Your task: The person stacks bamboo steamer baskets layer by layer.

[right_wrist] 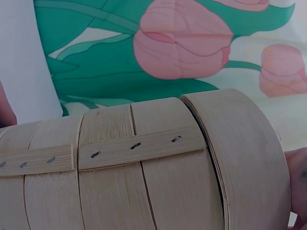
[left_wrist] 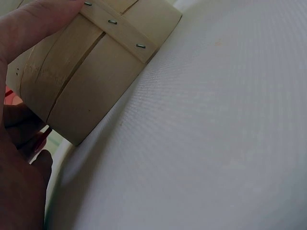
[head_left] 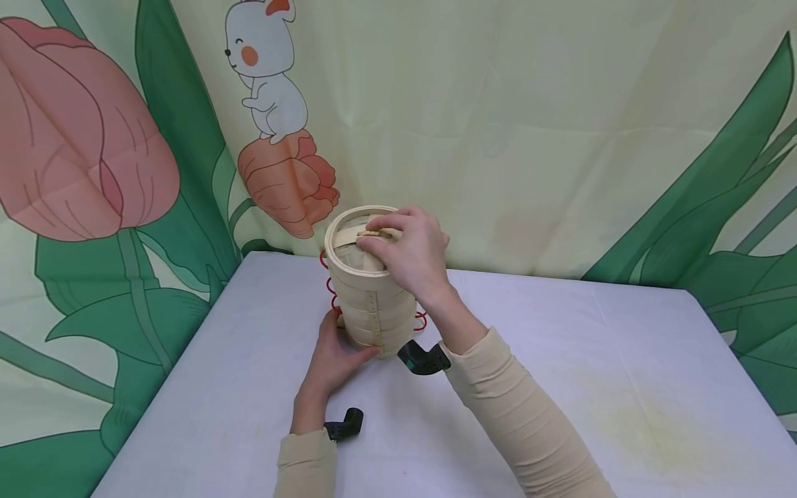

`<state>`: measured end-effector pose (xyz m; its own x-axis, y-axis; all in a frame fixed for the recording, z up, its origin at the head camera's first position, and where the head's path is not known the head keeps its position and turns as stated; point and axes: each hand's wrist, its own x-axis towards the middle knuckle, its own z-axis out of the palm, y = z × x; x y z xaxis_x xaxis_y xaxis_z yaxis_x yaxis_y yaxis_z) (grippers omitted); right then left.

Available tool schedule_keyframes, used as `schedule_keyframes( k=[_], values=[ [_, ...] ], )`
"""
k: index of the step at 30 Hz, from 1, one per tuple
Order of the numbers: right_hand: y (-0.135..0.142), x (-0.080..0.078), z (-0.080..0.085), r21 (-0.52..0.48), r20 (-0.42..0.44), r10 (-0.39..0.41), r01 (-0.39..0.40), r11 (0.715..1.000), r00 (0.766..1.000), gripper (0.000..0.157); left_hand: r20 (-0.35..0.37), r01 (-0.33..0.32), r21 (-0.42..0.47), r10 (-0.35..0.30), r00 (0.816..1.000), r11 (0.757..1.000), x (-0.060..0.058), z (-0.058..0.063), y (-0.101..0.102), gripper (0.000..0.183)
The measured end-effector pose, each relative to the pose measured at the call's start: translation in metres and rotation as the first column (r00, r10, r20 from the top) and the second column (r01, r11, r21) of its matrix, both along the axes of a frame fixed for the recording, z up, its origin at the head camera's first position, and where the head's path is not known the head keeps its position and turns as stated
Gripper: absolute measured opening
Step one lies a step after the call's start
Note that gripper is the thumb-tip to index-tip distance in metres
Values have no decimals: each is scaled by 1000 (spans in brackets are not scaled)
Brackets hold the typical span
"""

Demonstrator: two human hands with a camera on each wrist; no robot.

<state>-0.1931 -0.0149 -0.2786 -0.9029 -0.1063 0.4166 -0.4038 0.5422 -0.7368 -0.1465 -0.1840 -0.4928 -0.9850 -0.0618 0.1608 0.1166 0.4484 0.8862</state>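
A tall stack of round bamboo steamer baskets (head_left: 373, 311) stands upright on the white table, its stapled side seam (right_wrist: 139, 143) facing the right wrist camera. On top sits a bamboo steamer lid (right_wrist: 247, 158), with a thin dark gap showing along its lower edge. My right hand (head_left: 411, 252) pinches the lid's handle (head_left: 376, 234) between thumb and fingers from above. Down at the base, my left hand (head_left: 333, 356) grips the lowest basket (left_wrist: 91, 81), thumb across the front and fingers round the left side. Those fingers are partly hidden behind the stack.
Red cord loops (head_left: 421, 320) stick out from both sides of the baskets. Under everything lies a white cloth-covered table (head_left: 529, 346). A printed curtain (head_left: 529, 138) with tulips and a rabbit hangs close behind its back edge. Each wrist carries a black camera mount (head_left: 423, 358).
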Motion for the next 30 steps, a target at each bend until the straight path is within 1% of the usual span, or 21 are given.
schedule_keyframes(
  k=[4, 12, 19, 24, 30],
  values=[
    [0, -1, 0, 22, -4, -12, 12, 1000, 1000, 16, 12, 2, 2, -2, 1000, 1000, 0, 0, 0, 102],
    [-1, 0, 0, 47, 0, -27, 27, 999, 1000, 17, 6, 1, -10, -1, 1000, 1000, 0, 1, 0, 101],
    [-1, -1, 0, 71, 0, -17, 17, 997, 1000, 18, 11, -8, -6, 8, 1000, 1000, -1, 0, -1, 102],
    [-2, -1, 2, 95, -12, -11, 13, 995, 1000, 16, 1, -5, 5, 5, 1000, 1000, -2, 0, -1, 102],
    [-3, -1, 3, 90, -22, -3, 5, 996, 1000, 14, 4, -3, 13, 3, 1000, 1000, -1, 0, 0, 101]
  ],
)
